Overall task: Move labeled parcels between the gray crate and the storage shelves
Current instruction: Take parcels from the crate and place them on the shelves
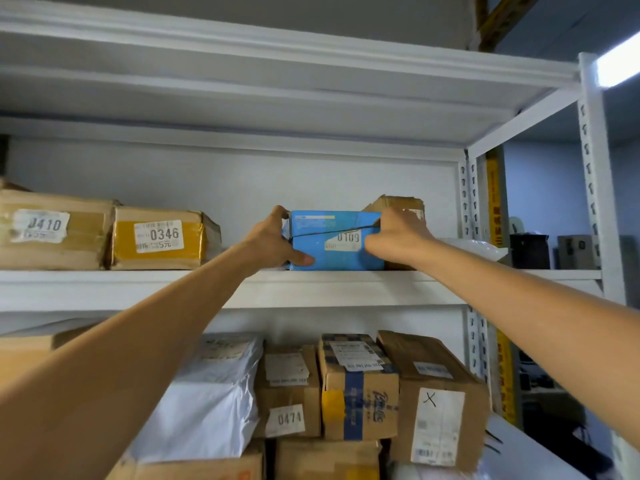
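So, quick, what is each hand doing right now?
Left hand: grips the left end of the blue box on the shelf.
Right hand: grips the right end of the same blue box.

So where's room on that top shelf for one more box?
Only the gap between the yellow-taped box and the blue box, by the left hand. Right of that: brown box, white bag. Below, the boxes are packed tight.

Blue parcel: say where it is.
Head view, middle shelf: the blue parcel sits gripped by left hand and right hand, right of the 0346 box.
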The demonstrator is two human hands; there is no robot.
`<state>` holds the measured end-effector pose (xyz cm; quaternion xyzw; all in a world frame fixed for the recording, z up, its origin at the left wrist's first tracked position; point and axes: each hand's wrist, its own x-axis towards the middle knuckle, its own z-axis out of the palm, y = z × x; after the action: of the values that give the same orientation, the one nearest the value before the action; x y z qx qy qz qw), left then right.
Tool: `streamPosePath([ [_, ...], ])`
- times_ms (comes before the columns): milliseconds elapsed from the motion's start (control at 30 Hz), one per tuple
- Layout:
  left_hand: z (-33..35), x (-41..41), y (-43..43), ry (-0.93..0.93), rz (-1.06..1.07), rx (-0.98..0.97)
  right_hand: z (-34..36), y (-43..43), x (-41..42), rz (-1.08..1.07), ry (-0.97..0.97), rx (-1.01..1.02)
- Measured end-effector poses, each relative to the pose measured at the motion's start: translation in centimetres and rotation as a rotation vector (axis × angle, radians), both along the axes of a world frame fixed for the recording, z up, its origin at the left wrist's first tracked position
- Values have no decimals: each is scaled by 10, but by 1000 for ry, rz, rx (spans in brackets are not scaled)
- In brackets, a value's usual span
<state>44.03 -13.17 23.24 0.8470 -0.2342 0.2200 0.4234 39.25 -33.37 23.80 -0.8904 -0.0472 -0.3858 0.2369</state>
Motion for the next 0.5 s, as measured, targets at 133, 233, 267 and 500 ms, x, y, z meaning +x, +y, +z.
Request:
streamPosePath([
  [133,-2,-16,4,0,12,-48,0,11,-8,40,45,163],
  [233,-2,-35,14,17,-21,-80,0,6,-14,24,-57,218],
  [267,-3,-42,17,23,-25,-93,0,6,-18,53,-75,251],
  [500,-17,-71,19,-53,39,-105,-10,10,-34,354,7,607],
])
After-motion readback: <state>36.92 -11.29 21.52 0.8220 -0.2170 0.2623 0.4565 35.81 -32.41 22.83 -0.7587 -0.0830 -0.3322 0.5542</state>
